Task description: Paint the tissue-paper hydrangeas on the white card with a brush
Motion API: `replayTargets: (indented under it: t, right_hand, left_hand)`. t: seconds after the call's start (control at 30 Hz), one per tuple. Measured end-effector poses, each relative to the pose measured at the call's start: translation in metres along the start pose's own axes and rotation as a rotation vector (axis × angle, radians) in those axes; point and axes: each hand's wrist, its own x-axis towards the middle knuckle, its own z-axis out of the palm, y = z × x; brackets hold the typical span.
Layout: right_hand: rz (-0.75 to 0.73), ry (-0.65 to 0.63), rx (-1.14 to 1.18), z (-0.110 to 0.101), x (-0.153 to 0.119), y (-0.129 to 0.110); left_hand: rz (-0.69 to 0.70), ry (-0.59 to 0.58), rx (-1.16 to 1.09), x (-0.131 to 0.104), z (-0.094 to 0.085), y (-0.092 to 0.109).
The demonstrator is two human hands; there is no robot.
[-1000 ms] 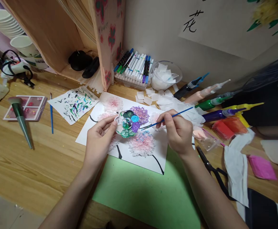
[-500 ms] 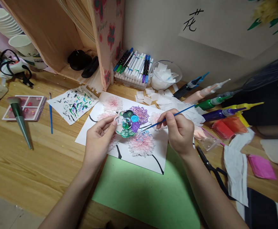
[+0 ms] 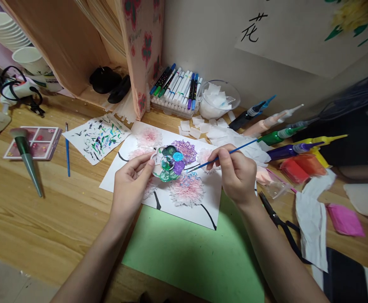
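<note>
My left hand [image 3: 130, 181] pinches the rim of a small flower-shaped paint palette [image 3: 167, 163], whose wells hold green, dark green, blue and purple paint. In my right hand [image 3: 236, 172] is a thin blue paintbrush [image 3: 231, 151], its tip pointing left, just over the top of a pink paper flower [image 3: 188, 190] with some blue on its upper petals. Beneath lies white paper [image 3: 174, 210] bearing several fluffy pink flowers and black stems. A purple flower [image 3: 186, 152] sits behind the palette, which partly covers the paper.
Left are a paint-marked tissue [image 3: 97, 136], a second brush [image 3: 67, 151] and a makeup brush [image 3: 28, 162]. Markers [image 3: 177, 88] and a bowl of paper squares [image 3: 218, 101] stand behind. Paint bottles [image 3: 272, 136], scissors [image 3: 280, 223] and a pink packet [image 3: 345, 219] lie right. Green paper [image 3: 193, 252] is in front.
The camera view has shifted very slightly. Both hands, the palette and the paintbrush stay almost where they were, with the brush tip perhaps a little lower.
</note>
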Motion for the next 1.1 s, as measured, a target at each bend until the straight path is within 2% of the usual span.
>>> replayTargets:
  t: [0.1, 0.23, 0.33, 0.4, 0.53, 0.6, 0.67, 0.8, 0.87, 0.93, 1.03, 1.1]
  right_hand:
    - [-0.005, 0.02, 0.003, 0.0, 0.001, -0.001]
    - [-0.05, -0.041, -0.05, 0.002, 0.001, -0.002]
    - [-0.071, -0.027, -0.072, 0.003, 0.0, -0.003]
    - [-0.068, 0.049, -0.058, 0.002, 0.0, -0.004]
    - [-0.097, 0.352, 0.051, 0.0, 0.001, -0.011]
    - [-0.134, 0.428, 0.099, 0.0, 0.001, -0.015]
    - [-0.17, 0.399, 0.101, 0.001, 0.001, -0.017]
    - [-0.204, 0.223, 0.033, 0.003, 0.0, -0.017]
    - [-0.2, 0.177, 0.018, 0.004, 0.0, -0.016]
    - [-0.207, 0.231, 0.034, 0.004, 0.0, -0.016]
    - [-0.238, 0.387, 0.08, 0.002, 0.002, -0.017]
    - [-0.22, 0.402, 0.073, -0.001, 0.003, -0.017]
  left_hand:
    - [0.005, 0.001, -0.001, 0.0, 0.0, -0.001]
    - [-0.002, -0.002, -0.003, 0.001, 0.0, 0.0]
    - [-0.006, 0.003, 0.003, 0.001, 0.001, 0.001]
    - [-0.004, 0.004, 0.004, 0.002, 0.001, 0.001]
    - [-0.003, -0.001, -0.006, 0.001, 0.001, 0.001]
    - [-0.01, -0.009, -0.012, 0.0, 0.001, 0.001]
    - [-0.022, -0.021, -0.017, -0.001, 0.001, 0.001]
    - [-0.035, -0.043, -0.021, -0.002, 0.002, 0.002]
    - [-0.033, -0.046, -0.017, -0.002, 0.001, 0.002]
    - [-0.035, -0.044, -0.014, -0.001, 0.001, 0.001]
    - [-0.031, -0.032, -0.01, 0.0, 0.0, 0.001]
    - [-0.021, -0.018, -0.006, 0.0, 0.0, 0.001]
